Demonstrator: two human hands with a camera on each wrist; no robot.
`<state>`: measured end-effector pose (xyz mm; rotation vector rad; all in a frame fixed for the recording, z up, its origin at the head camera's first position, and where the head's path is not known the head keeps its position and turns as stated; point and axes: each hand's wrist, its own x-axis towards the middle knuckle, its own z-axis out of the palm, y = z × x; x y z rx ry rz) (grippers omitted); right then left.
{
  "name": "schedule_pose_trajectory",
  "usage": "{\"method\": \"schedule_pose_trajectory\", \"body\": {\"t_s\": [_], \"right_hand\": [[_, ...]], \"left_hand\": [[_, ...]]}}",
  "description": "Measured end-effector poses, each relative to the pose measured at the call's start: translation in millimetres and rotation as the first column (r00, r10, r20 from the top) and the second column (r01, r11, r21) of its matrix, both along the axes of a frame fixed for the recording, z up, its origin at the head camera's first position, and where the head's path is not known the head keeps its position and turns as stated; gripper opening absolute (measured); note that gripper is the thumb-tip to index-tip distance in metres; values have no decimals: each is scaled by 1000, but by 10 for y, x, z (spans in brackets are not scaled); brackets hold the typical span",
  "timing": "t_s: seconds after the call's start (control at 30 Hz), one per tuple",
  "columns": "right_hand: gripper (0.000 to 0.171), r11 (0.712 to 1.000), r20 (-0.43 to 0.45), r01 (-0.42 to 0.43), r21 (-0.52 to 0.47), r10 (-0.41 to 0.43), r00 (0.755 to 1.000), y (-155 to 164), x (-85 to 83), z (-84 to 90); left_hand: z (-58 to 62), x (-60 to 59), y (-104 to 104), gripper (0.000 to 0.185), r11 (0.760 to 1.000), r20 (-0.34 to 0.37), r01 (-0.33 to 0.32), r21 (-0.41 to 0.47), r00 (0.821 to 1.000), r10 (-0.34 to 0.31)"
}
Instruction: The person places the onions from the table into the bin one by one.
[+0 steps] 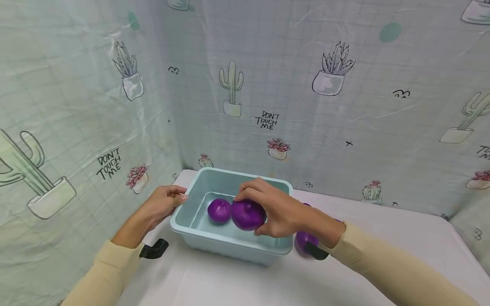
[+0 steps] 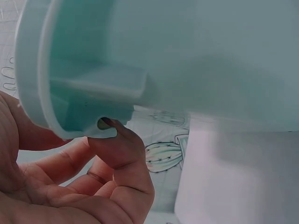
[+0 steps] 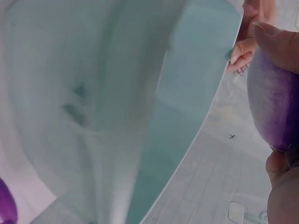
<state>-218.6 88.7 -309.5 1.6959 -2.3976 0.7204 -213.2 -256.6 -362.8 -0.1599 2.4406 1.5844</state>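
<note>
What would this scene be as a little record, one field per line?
Left hand: the left hand holds the rim at the tub's left end
Right hand: the right hand grips a purple onion, or something like it, over the tub
Container: pale blue-green tub, upright
Inside it: one similar purple piece
Right of it: another purple piece; more purple peeks past the arm
Surface: white table
Backdrop: sheet printed with potted plants and "Don't touch me"
</note>
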Motion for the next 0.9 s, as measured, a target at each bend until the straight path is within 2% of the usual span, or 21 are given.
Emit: {"method": "schedule_pose_trajectory", "body": {"t_s": [0.43, 0.6, 0.9], "right_hand": [[74, 998, 21, -4, 55, 3, 1000, -540, -255, 47], [73, 998, 25, 12, 62, -13, 1000, -713, -361, -55], [71, 993, 62, 66, 98, -72, 995, -857, -460, -323]], "left_hand": [[14, 14, 22, 42, 1000, 0, -21, 1, 1000, 21], [1, 10, 25, 40, 999, -3, -31, 34, 1000, 31], [5, 42, 53, 42, 999, 6, -34, 20, 999, 34]]}}
